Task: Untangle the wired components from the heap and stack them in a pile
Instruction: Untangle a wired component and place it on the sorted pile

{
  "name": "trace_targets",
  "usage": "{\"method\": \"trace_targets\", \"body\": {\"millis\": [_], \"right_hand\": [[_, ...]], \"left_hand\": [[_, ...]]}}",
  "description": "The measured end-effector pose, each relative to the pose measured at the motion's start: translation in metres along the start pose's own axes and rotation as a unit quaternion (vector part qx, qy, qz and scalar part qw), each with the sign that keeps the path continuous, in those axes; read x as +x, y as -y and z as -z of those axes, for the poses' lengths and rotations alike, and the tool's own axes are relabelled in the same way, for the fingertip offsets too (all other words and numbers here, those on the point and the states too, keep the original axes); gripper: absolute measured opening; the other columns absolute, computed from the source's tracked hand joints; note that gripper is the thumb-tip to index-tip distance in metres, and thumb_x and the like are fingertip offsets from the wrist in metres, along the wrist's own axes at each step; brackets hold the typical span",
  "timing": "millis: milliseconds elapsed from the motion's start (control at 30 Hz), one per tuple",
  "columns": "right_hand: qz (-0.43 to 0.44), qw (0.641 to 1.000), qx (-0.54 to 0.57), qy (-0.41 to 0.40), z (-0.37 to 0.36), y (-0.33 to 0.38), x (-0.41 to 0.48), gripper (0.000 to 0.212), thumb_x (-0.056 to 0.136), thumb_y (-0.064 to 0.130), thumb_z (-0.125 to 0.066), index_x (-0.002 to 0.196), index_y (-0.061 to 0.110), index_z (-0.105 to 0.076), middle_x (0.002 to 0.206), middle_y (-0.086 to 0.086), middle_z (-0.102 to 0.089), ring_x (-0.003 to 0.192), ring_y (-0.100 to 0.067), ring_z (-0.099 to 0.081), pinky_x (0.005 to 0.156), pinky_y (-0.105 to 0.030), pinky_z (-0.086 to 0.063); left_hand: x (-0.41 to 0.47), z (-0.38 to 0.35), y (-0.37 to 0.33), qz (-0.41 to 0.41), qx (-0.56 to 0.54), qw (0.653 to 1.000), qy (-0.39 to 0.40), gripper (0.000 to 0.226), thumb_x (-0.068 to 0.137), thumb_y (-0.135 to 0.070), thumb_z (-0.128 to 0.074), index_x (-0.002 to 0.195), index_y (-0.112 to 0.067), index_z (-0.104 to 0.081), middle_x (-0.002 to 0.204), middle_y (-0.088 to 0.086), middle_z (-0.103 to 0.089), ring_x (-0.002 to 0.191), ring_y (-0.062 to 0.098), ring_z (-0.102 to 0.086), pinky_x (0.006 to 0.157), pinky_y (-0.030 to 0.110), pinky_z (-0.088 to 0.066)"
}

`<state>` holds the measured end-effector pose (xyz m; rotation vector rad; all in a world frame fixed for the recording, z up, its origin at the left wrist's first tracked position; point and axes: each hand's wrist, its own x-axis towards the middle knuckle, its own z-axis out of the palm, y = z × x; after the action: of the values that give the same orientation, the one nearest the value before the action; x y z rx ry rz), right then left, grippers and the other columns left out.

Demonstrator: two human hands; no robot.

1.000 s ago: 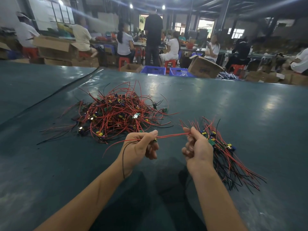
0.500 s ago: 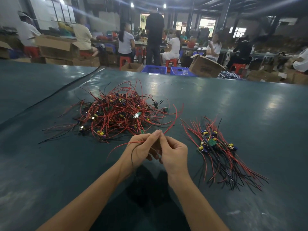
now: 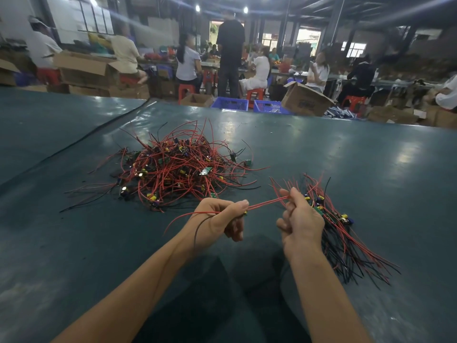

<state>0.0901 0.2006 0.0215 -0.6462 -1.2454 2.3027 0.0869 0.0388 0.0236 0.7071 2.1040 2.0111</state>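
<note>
- Your left hand (image 3: 217, 217) is curled round one component (image 3: 264, 203). Your right hand (image 3: 300, 220) pinches its thin red leads, which run taut between both hands above the table.
- One red and one black lead droop back over your left wrist.
- Heap (image 3: 178, 169): a loose, springy tangle of red and black wire with small green boards and yellow parts, ahead-left of your hands.
- Pile (image 3: 346, 233): leads roughly parallel, fanning toward you, partly hidden behind your right hand.
- Table (image 3: 371, 169): smooth, glossy dark-green sheet. A seam (image 3: 99, 129) runs far left, and broad surface extends right of the pile.
- Far edge: cardboard boxes (image 3: 305, 101) and blue crates (image 3: 231, 103) beyond.
</note>
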Motion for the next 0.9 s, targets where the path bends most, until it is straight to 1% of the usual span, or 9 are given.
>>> {"method": "trace_targets", "body": {"millis": [100, 167, 300, 433, 500, 633, 733, 800, 900], "right_hand": [[0.013, 1.0, 0.0, -0.005, 0.002, 0.0, 0.001, 0.026, 0.096, 0.02, -0.06, 0.075, 0.009, -0.071, 0.047, 0.009, -0.037, 0.035, -0.003, -0.023, 0.034, -0.017, -0.019], [0.039, 0.999, -0.012, -0.009, 0.001, -0.003, -0.001, 0.028, 0.095, 0.023, -0.062, 0.072, 0.013, -0.072, 0.05, 0.009, -0.041, 0.037, -0.004, -0.023, 0.034, -0.017, -0.021], [0.092, 0.995, -0.026, 0.014, -0.003, -0.008, -0.008, 0.031, 0.095, 0.028, -0.062, 0.07, 0.016, -0.075, 0.049, 0.007, -0.031, 0.038, -0.004, -0.021, 0.035, -0.017, -0.022], [0.117, 0.992, -0.036, 0.026, -0.005, -0.007, -0.013, 0.031, 0.094, 0.029, -0.064, 0.067, 0.019, -0.075, 0.047, 0.01, -0.031, 0.038, -0.004, -0.023, 0.036, -0.017, -0.024], [0.116, 0.993, -0.027, 0.027, -0.005, -0.005, -0.013, 0.026, 0.093, 0.027, -0.066, 0.071, 0.018, -0.075, 0.048, 0.01, -0.032, 0.038, -0.004, -0.023, 0.036, -0.016, -0.025], [0.092, 0.995, 0.018, 0.035, -0.005, -0.003, -0.013, 0.016, 0.093, 0.021, -0.065, 0.08, 0.017, -0.074, 0.05, 0.01, -0.046, 0.038, -0.004, -0.024, 0.036, -0.016, -0.024], [0.079, 0.995, 0.036, 0.051, -0.005, -0.003, -0.014, 0.017, 0.093, 0.016, -0.065, 0.079, 0.017, -0.073, 0.053, 0.01, -0.055, 0.039, -0.005, -0.025, 0.037, -0.018, -0.021], [0.078, 0.994, 0.034, 0.072, -0.005, -0.003, -0.016, 0.017, 0.092, 0.013, -0.065, 0.076, 0.015, -0.071, 0.056, 0.007, -0.057, 0.039, -0.007, -0.028, 0.037, -0.019, -0.022], [0.08, 0.988, 0.019, 0.135, -0.005, -0.002, -0.02, 0.02, 0.091, 0.01, -0.062, 0.074, 0.012, -0.072, 0.058, 0.004, -0.057, 0.041, -0.007, -0.034, 0.038, -0.018, -0.026]], "left_hand": [[0.0, 0.003, 0.002, 0.006, -0.014, 1.0, -0.017, 0.048, 0.079, -0.054, -0.059, 0.052, -0.015, -0.065, 0.051, 0.006, -0.063, 0.047, 0.016, -0.059, 0.052, 0.02, -0.046], [0.002, 0.004, 0.004, 0.022, -0.033, 0.998, -0.042, 0.048, 0.082, -0.054, -0.063, 0.054, -0.015, -0.067, 0.058, 0.008, -0.066, 0.049, 0.016, -0.059, 0.052, 0.022, -0.046], [0.006, 0.005, 0.006, 0.076, -0.098, 0.984, -0.128, 0.042, 0.076, -0.054, -0.063, 0.059, -0.017, -0.072, 0.072, 0.011, -0.073, 0.049, 0.014, -0.059, 0.048, 0.021, -0.045], [0.005, 0.004, 0.008, 0.062, -0.119, 0.98, -0.147, 0.037, 0.073, -0.051, -0.066, 0.076, -0.015, -0.073, 0.083, 0.009, -0.075, 0.054, 0.013, -0.062, 0.049, 0.019, -0.047], [0.004, 0.003, 0.008, 0.056, -0.112, 0.981, -0.151, 0.037, 0.074, -0.05, -0.066, 0.082, -0.015, -0.073, 0.087, 0.008, -0.076, 0.055, 0.012, -0.063, 0.049, 0.018, -0.047], [0.005, 0.007, 0.008, 0.08, -0.182, 0.964, -0.177, 0.035, 0.072, -0.048, -0.067, 0.075, -0.015, -0.076, 0.086, 0.01, -0.075, 0.054, 0.01, -0.063, 0.048, 0.017, -0.047], [0.005, 0.01, 0.008, 0.083, -0.205, 0.955, -0.197, 0.036, 0.073, -0.047, -0.069, 0.079, -0.011, -0.075, 0.085, 0.01, -0.075, 0.054, 0.01, -0.063, 0.047, 0.017, -0.047], [0.005, 0.01, 0.007, 0.072, -0.214, 0.948, -0.223, 0.036, 0.074, -0.045, -0.069, 0.083, -0.01, -0.074, 0.085, 0.009, -0.075, 0.054, 0.008, -0.062, 0.047, 0.017, -0.047], [0.004, 0.014, 0.006, 0.054, -0.246, 0.932, -0.262, 0.037, 0.067, -0.044, -0.075, 0.086, -0.011, -0.073, 0.087, 0.007, -0.076, 0.053, 0.005, -0.059, 0.047, 0.016, -0.048]]}}
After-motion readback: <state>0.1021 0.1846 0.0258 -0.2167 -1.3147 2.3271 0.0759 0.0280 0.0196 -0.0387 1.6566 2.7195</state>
